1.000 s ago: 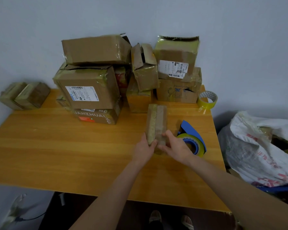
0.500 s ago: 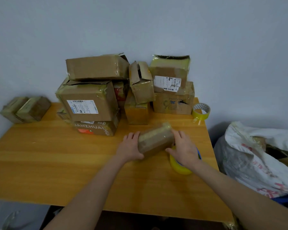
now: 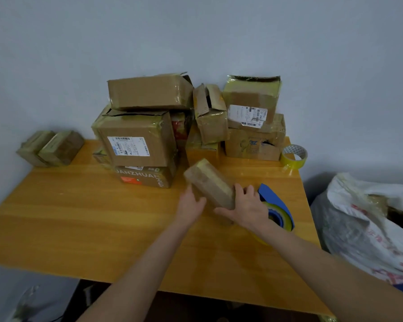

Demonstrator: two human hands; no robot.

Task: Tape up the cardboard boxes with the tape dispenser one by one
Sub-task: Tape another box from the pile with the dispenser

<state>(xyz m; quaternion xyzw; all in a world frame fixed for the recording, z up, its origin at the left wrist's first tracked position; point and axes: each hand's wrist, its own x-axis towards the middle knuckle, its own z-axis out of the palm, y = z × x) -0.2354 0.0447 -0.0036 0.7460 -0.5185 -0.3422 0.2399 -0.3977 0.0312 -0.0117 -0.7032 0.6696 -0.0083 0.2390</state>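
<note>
Two taped boxes (image 3: 49, 148) lie side by side at the far-left corner of the tabletop (image 3: 79, 217), well left of the one small box (image 3: 209, 184) that is being handled. Behind that small box a pile (image 3: 135, 140) of at least seven cardboard boxes stands along the wall (image 3: 196, 31): three stacked to its back left, two just behind it, and two more to its back right, several with torn or open flaps. The small box itself is tilted, its far end pointing up and left; whether its near end touches the tabletop cannot be told. The left grip (image 3: 190, 203) clasps its left side, thumb on the near face. The right grip (image 3: 247, 208) wraps its near right end, fingers over the top and thumb beneath. Just right of the small box lies one blue tape dispenser (image 3: 275, 201), partly hidden by the right wrist. One loose tape roll (image 3: 293, 156) stands to its back right, and one white bag (image 3: 370, 228) sits far right, off the tabletop.
</note>
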